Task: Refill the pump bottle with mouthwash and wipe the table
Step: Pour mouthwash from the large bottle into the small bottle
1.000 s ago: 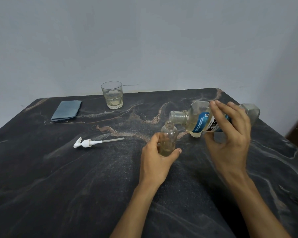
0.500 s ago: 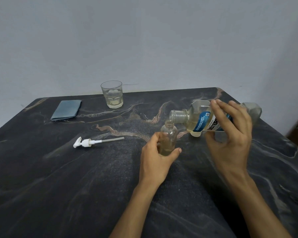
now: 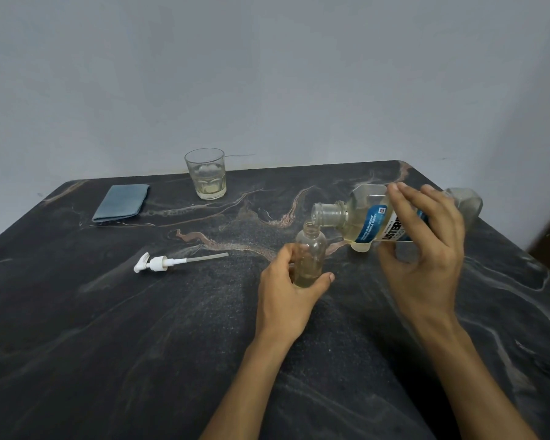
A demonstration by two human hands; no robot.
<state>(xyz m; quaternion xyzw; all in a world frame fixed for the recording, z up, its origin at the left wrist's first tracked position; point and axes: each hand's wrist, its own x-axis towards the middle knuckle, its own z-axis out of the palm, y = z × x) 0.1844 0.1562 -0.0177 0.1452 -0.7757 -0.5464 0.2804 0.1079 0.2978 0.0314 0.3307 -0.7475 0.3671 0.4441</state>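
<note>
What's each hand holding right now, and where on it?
Left hand grips the small pump bottle round its lower body, upright on the table. Right hand holds the tilted mouthwash bottle round its labelled middle, mouth over the small bottle's neck.

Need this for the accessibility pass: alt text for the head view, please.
A person's right hand tips a mouthwash bottle over a small clear bottle held upright by the left hand on a dark marbled table. Behind lie a white pump head, a folded cloth and a glass.
</note>
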